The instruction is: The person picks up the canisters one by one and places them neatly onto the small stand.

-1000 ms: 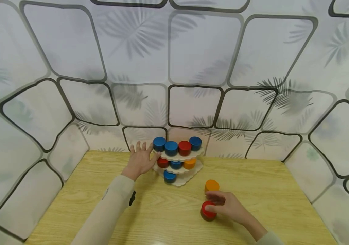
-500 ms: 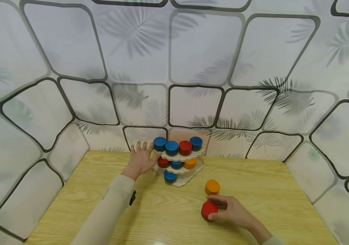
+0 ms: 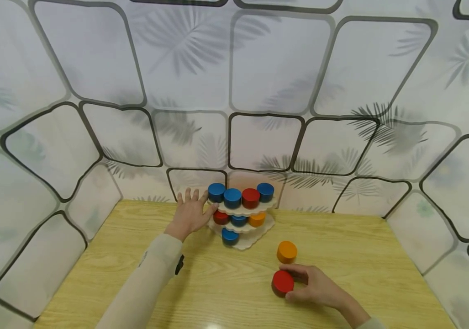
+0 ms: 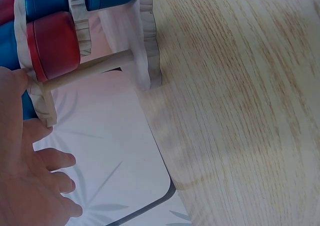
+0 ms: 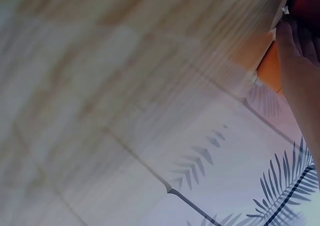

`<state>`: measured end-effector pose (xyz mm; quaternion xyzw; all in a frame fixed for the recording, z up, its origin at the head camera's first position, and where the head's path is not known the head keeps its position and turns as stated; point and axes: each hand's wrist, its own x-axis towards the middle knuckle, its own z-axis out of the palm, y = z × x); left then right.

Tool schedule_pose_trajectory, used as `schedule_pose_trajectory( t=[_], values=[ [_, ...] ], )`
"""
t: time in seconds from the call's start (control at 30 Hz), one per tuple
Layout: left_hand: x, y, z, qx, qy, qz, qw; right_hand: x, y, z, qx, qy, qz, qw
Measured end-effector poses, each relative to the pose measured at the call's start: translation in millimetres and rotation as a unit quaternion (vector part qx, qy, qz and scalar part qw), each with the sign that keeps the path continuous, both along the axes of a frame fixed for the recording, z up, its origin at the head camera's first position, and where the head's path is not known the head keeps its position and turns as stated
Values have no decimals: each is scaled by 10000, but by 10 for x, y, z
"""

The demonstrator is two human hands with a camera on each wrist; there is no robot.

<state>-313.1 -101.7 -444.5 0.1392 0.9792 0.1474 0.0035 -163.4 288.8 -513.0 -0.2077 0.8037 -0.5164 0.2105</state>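
On the table by the back wall stands a pale, scalloped three-tier stand, loaded with blue, red and orange round blocks. The left hand touches the left edge of its top tier with thumb and index finger, the other fingers spread. In the left wrist view, that hand lies against the tier's rim near a red block. The right hand curves its thumb and fingers round the near right side of a red round block on the table. An orange round block stands just behind it.
Wallpaper with dark outlines and leaf prints covers the back wall and both sides, close behind the stand. The light wood table reaches to the walls. A black item shows at the left sleeve.
The right thumb has slid off the top of the red round block to its near right side, and the hand has shifted slightly right. The block stays put; the left hand is still.
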Motion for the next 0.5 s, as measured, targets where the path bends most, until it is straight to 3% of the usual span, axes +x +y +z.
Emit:
schedule_pose_trajectory(
  t=[0.27,0.5],
  values=[
    [3,8,12,-14,3,-14,10000,1,-9,26,310,-41,-151,9994],
    [-7,8,-5,-40,-40,2,10000,-9,-97,60,592,286,-394,9971]
  ],
)
